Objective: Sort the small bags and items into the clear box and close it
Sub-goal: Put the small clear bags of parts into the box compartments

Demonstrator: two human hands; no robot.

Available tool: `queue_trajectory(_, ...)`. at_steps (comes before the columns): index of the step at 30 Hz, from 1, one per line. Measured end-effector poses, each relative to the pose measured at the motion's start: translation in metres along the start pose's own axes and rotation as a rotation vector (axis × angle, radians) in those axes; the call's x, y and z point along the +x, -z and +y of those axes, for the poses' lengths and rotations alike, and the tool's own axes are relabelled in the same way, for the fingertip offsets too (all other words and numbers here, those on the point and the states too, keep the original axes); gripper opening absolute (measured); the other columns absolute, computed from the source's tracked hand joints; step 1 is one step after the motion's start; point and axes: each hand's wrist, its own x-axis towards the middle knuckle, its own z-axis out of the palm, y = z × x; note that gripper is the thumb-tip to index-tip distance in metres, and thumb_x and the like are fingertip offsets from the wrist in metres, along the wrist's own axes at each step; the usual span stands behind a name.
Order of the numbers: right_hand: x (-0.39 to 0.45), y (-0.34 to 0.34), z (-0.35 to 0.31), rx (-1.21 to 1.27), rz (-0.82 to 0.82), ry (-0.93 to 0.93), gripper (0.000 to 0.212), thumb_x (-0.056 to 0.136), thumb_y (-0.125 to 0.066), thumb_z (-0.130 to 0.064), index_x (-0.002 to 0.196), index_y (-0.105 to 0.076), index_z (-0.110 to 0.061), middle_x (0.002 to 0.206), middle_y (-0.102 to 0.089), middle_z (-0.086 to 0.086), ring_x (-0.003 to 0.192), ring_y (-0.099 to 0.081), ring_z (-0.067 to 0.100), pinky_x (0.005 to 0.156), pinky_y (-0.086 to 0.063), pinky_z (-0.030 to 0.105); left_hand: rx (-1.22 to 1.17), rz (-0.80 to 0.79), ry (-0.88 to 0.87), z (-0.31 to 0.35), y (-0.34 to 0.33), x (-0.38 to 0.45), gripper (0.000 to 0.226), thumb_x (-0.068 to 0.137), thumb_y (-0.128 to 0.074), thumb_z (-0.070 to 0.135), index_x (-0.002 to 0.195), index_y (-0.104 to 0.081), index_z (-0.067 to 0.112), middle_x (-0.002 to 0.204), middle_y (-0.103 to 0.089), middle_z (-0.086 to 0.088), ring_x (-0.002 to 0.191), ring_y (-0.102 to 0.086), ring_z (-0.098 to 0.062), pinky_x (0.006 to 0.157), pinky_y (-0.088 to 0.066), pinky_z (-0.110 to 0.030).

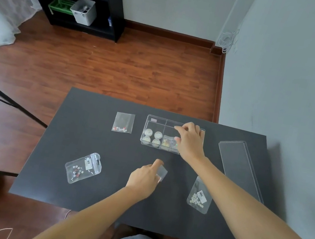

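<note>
A dark surface (91, 129) by a grey wall carries my work. The clear box (155, 119) already holds four round pots and one bag; three bags lie outside it and its lid (238, 167) waits apart. My left hand (143, 180) pinches a small bag (162, 172). My right hand (189, 141) hovers curled over the box; whether it grips anything I cannot tell.

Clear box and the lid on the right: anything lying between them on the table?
Nothing lies there. In the head view the stretch of dark table between the clear box and the lid is bare; only the right hand reaches over the box's right end.
</note>
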Motion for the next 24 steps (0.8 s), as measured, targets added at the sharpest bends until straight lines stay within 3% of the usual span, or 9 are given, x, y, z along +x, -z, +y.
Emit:
queue_trajectory(4,-0.009,0.015,0.013,0.093,0.061,-0.045,0.031,0.092,-0.059,-0.014,0.122,-0.062,-0.019,0.118,-0.053,0.006,0.11,-0.047,0.026,0.097,-0.03,0.04,-0.006,0.036,-0.076,0.008,0.016,0.005,0.02,0.092,-0.039,0.015,0.111,-0.044,0.021,0.107,-0.065,-0.004,0.085,-0.059,-0.033,0.064,-0.044,-0.036)
queue_trajectory(11,-0.052,0.039,0.053,0.244,0.127,-0.144,0.016,0.09,-0.056,-0.002,0.092,-0.068,-0.012,0.095,-0.064,0.006,0.094,-0.056,0.027,0.089,-0.042,0.039,-0.186,0.107,-0.135,0.03,0.049,0.025,0.009,0.089,-0.049,0.013,0.094,-0.055,0.018,0.08,-0.07,-0.007,0.07,-0.061,-0.031,0.065,-0.053,-0.04)
queue_trajectory(14,-0.077,0.044,0.07,0.233,0.047,-0.205,0.013,0.088,-0.059,-0.003,0.09,-0.068,-0.013,0.091,-0.066,0.005,0.093,-0.058,0.028,0.088,-0.046,0.042,-0.318,0.147,-0.094,0.043,0.063,0.042,0.005,0.088,-0.06,0.014,0.087,-0.059,0.018,0.084,-0.069,-0.003,0.071,-0.063,-0.022,0.065,-0.052,-0.032)
queue_trajectory(16,-0.091,0.044,0.077,0.161,-0.083,-0.245,0.01,0.087,-0.066,-0.015,0.097,-0.068,-0.017,0.099,-0.068,0.003,0.099,-0.057,0.027,0.092,-0.045,0.039,-0.341,0.185,-0.089,0.051,0.071,0.055,0.007,0.085,-0.065,0.014,0.084,-0.06,0.019,0.082,-0.068,0.0,0.073,-0.064,-0.018,0.064,-0.048,-0.024)
queue_trajectory(19,-0.109,0.039,0.083,0.066,-0.266,-0.267,0.038,0.08,-0.072,-0.037,0.113,-0.062,-0.021,0.113,-0.062,0.0,0.109,-0.049,0.023,0.097,-0.039,0.035,-0.357,0.198,-0.093,0.066,0.079,0.074,0.013,0.081,-0.068,0.01,0.077,-0.059,0.019,0.078,-0.068,0.0,0.076,-0.068,-0.022,0.066,-0.049,-0.026)
queue_trajectory(22,-0.123,0.03,0.085,0.022,-0.329,-0.269,0.057,0.073,-0.076,-0.041,0.122,-0.055,-0.022,0.121,-0.056,0.0,0.116,-0.044,0.024,0.098,-0.034,0.036,-0.337,0.212,-0.086,0.078,0.079,0.091,0.013,0.079,-0.069,0.005,0.075,-0.063,0.016,0.075,-0.068,-0.003,0.075,-0.067,-0.023,0.072,-0.051,-0.029)
queue_trajectory(24,-0.129,0.025,0.085,-0.017,-0.339,-0.263,0.059,0.072,-0.076,-0.04,0.123,-0.052,-0.023,0.121,-0.055,0.0,0.116,-0.044,0.024,0.098,-0.034,0.036,-0.325,0.218,-0.075,0.083,0.076,0.101,0.008,0.08,-0.069,0.004,0.078,-0.068,0.011,0.073,-0.067,-0.005,0.071,-0.065,-0.023,0.073,-0.053,-0.03)
